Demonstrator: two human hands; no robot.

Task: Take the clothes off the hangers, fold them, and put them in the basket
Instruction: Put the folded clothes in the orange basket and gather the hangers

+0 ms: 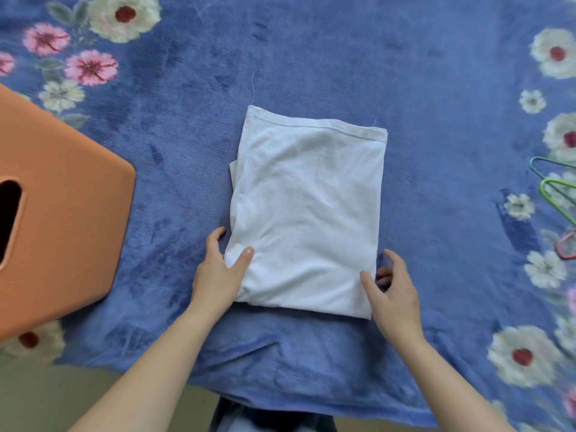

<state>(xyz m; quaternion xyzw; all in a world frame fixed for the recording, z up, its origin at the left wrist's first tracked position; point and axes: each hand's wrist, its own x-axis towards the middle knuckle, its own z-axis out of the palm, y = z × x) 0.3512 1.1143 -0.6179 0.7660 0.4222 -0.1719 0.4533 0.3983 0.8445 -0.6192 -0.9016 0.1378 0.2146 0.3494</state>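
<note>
Main risk: if the left hand [218, 269] and right hand [393, 296] lift the white folded cotton garment [307, 213] by its near corners only, the layers could slide apart and the fold could open on the way over. One loose layer already pokes out along its left edge.

- **Left hand:** thumb on top of the near-left corner, fingers straight along the edge, fabric bunched between them, so it pinches that corner.
- **Right hand:** half spread, thumb resting on the near-right corner, fingers arched just beside the edge. Cannot tell whether they have got under the cloth.

The garment lies flat in the middle of the blue plush floral blanket [436, 88], not yet in the orange plastic basket [62, 213], which stands well apart to the left. Coloured wire hangers [546, 186] lie at the far right edge, partly cut off.
</note>
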